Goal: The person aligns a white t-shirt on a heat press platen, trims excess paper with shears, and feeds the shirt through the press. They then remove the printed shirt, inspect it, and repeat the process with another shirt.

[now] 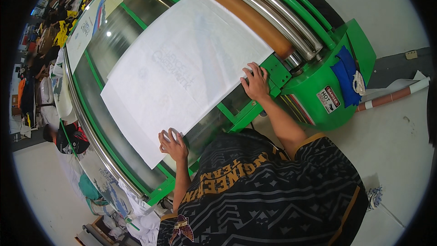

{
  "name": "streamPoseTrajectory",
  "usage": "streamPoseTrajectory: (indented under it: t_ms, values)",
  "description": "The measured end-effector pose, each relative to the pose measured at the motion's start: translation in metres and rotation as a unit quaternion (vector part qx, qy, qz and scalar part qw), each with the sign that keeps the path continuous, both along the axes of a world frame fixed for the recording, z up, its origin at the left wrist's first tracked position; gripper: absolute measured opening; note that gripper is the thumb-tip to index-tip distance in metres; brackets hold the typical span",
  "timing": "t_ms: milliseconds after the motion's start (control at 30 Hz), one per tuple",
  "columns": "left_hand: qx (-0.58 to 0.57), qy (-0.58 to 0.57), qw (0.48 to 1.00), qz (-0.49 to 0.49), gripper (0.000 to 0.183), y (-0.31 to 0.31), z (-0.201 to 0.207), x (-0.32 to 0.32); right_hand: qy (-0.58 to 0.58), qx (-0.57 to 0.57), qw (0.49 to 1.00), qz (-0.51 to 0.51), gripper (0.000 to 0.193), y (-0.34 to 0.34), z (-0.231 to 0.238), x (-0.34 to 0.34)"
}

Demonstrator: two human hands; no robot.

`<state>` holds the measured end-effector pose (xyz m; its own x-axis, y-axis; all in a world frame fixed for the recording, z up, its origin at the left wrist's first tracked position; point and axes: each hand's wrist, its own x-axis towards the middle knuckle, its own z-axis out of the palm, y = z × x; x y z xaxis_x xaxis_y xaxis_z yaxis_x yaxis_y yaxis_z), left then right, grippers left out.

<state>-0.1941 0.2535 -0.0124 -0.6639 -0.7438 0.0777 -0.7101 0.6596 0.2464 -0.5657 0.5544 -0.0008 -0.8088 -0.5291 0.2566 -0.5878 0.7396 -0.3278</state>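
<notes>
A large white sheet [177, 68], with faint print showing through it, lies over the bed of a green roller heat press [255, 116]. My left hand [174, 146] rests on the sheet's near edge, by its lower corner, fingers apart and slightly bent. At the corner nearest the rollers, my right hand [256, 82] touches the edge with its fingers spread. Neither hand is wrapped round anything. The sheet's upper end lies against a brown padded roller [241, 16].
Steel rollers [273, 13] run beside the brown one. A printed sheet [98, 18] lies on the bed's far end. Blue cloth and a white glove [358, 84] hang on the green end housing [334, 114]. A person [73, 139] is beyond the machine, near piled fabrics.
</notes>
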Motion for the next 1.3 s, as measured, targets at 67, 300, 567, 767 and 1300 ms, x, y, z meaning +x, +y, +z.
streamPoseTrajectory:
  t_ms: [67,300,567,767,1300]
  values:
    - [0.003,0.004,1.0,-0.001,0.046,0.0,0.0,0.0,0.002,0.001,1.0,0.0,0.044,0.0,-0.001,0.0]
    - [0.004,0.004,1.0,0.001,0.046,0.0,-0.001,0.0,0.014,-0.012,1.0,0.003,0.042,-0.001,-0.001,0.0]
    - [0.011,-0.003,1.0,0.003,0.045,0.0,0.002,-0.001,0.01,-0.015,1.0,0.006,0.043,-0.001,0.0,-0.001]
    - [0.01,-0.005,1.0,0.007,0.046,-0.001,-0.001,-0.002,0.008,-0.042,0.999,-0.001,0.049,-0.015,0.008,-0.01]
    - [0.026,0.001,1.0,0.002,0.053,-0.003,0.002,-0.004,-0.012,0.034,0.998,-0.046,0.08,-0.226,-0.024,-0.263]
